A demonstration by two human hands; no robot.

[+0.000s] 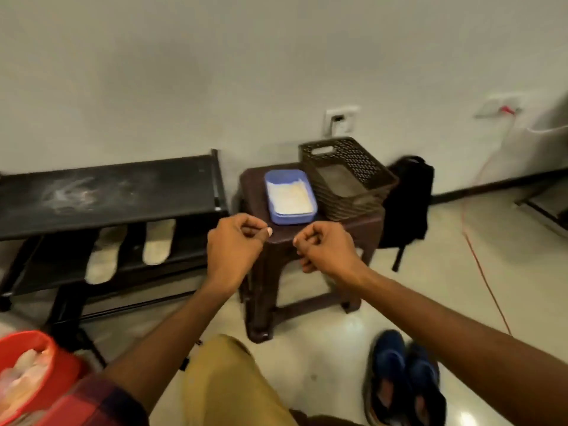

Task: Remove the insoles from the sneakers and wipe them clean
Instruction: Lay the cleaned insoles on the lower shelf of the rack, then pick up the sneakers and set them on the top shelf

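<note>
Both insoles (pixel 129 250) lay on the rack shelf at left of frame. Left hand (pixel 233 244) and right hand (pixel 322 250) fingers were curled, apparently empty. Next move probably required reinserting them into the sneakers (pixel 402 376), lower right

Place: plain indoor room, likely a home entry or utility corner.
Walls: bare white wall (pixel 215 72) with a socket (pixel 339 120).
Floor: glossy pale tiles (pixel 491 272).
Furniture: black shoe rack (pixel 107 192), brown plastic stool (pixel 307 241).
Footwear: blue sneakers (pixel 402 379) on the floor, insoles (pixel 132 250) on the rack's lower shelf.
</note>
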